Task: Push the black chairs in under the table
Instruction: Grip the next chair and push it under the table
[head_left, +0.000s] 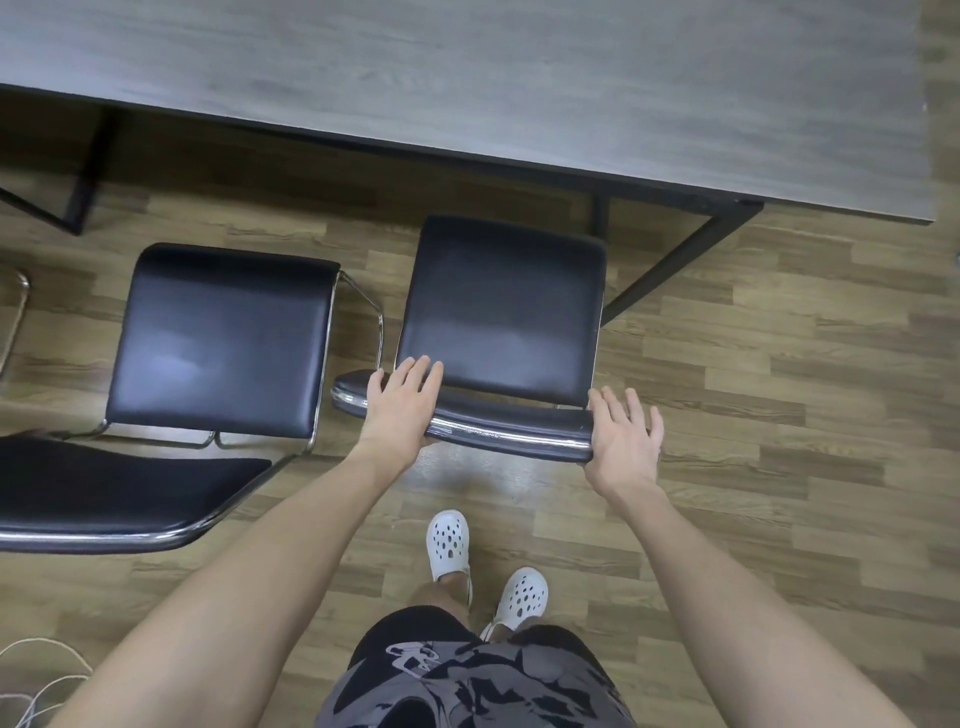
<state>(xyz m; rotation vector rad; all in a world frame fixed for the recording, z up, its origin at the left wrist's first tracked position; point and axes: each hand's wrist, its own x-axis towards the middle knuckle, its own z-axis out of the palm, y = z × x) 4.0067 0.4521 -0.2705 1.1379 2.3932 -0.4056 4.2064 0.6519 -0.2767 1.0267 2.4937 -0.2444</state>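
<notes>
— Was the light good?
— Even and fairly bright, from overhead. Pale sheen sat on the left chair seat (218, 348), and a glint ran along the chrome of the chair back (511, 435) at centre.
— Shadows?
— Deep under the table (519, 93), upper left; faint ones on the floor (779, 415).
— Sharp?
— Slightly soft all over. The wide lens bowed the table's edge and stretched the lower corners.

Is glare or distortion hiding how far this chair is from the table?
Head view: wide-angle stretch toward the frame edges; soft glare patches on the held chair and the neighbouring chair, a bright streak on the chrome rail between left hand and right hand; floor between seat and table shows clearly.
</notes>
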